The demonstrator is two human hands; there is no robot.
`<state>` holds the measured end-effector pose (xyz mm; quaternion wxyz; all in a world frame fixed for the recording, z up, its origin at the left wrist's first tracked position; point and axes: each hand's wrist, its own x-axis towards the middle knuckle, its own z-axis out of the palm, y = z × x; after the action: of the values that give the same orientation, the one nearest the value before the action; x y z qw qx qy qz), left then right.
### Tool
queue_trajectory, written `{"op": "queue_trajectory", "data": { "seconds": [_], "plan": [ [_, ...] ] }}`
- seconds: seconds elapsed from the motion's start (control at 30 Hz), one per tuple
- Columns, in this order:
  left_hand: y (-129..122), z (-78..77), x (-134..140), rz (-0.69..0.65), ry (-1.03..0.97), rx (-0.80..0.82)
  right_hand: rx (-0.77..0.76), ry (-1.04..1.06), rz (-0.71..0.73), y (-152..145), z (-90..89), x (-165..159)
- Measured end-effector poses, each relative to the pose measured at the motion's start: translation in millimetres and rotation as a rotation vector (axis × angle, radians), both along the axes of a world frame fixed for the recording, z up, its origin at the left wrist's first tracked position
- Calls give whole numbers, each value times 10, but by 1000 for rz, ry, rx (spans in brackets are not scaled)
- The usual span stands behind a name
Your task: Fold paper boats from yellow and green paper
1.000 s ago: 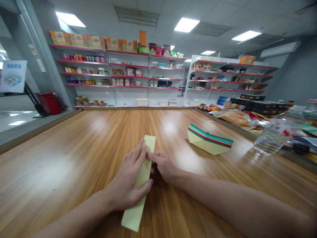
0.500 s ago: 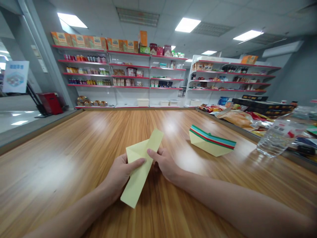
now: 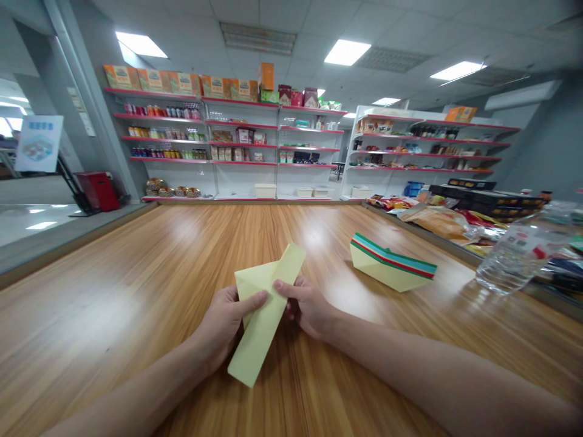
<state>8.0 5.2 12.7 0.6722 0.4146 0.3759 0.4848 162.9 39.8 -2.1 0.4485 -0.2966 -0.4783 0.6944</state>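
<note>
Both hands hold a folded sheet of pale yellow paper [image 3: 262, 334] just above the wooden table. A long strip of it runs slantwise from upper right to lower left, with a triangular part showing behind at the left. My left hand [image 3: 228, 318] pinches its left side, thumb on top. From the right, my right hand [image 3: 307, 303] grips the strip's edge, thumb on the front and fingers hidden underneath. Off to the right stands a folded paper boat [image 3: 392, 267], pale yellow with green, red, white and light blue stripes along its rim.
A clear plastic bottle [image 3: 514, 255] leans near the right edge of the wooden table [image 3: 136, 273]. Packaged snacks [image 3: 446, 221] and dark boxes [image 3: 492, 200] lie beyond that edge. Stocked shelves [image 3: 241, 145] line the back, and a sign [image 3: 39, 144] stands at the left.
The hands and paper keep nearly the same pose. The whole scene has shifted slightly down and right in view.
</note>
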Motion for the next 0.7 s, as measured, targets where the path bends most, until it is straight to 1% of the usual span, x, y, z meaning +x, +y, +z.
{"op": "queue_trajectory", "data": {
  "seconds": [0.07, 0.17, 0.23, 0.3, 0.4, 0.47, 0.53, 0.6, 0.7],
  "plan": [
    [1, 10, 8, 53, -3, -26, 38, -44, -2, -3, -13, -6],
    [30, 12, 6, 117, -12, -51, 107, -169, 11, -15, -34, -16],
    [60, 6, -8, 157, -10, -72, 103, -214, -6, -26, -30, -28],
    [81, 1, -26, 167, 20, -75, 66, -193, -58, -32, -12, -42],
    [71, 8, -38, 141, 88, -35, -21, -89, -146, -25, 14, -56],
    [36, 22, -25, 101, 84, 8, -54, -33, -162, -11, 17, -56],
    [-4, 34, 0, 23, 53, 31, -32, -25, -177, 5, 9, -49],
    [-34, 39, 25, -60, 22, 17, 7, -26, -213, 24, -5, -42],
    [-51, 35, 48, -93, 17, -14, 22, 4, -292, 65, -26, -27]
  ]
}}
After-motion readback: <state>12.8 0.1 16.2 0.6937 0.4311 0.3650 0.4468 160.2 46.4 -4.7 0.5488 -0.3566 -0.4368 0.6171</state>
